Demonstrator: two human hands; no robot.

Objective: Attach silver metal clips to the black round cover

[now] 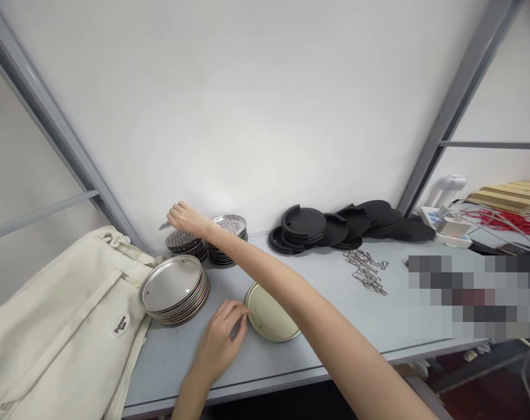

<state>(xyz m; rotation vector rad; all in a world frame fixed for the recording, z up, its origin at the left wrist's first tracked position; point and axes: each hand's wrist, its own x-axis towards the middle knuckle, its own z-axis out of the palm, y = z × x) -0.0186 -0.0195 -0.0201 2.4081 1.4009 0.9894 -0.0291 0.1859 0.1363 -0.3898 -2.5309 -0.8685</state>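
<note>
My right hand (pixel 183 217) reaches across to the far left and hovers over a low stack of perforated metal discs (pixel 182 241), fingers bent and pinched on something thin that I cannot make out. A taller stack of perforated discs (pixel 228 233) stands just right of it. My left hand (pixel 223 335) rests on the table with curled fingers touching the left rim of a single cream-coloured round lid (pixel 271 315). A slanted stack of shiny metal lids (pixel 174 290) lies to the left of that hand.
A cream cloth bag (pixel 59 326) covers the table's left end. Black round slotted lids (pixel 334 227) lie piled against the back wall, with a heap of metal clips (pixel 366 270) in front. A white device (pixel 446 219), red cords and wooden pieces sit at far right.
</note>
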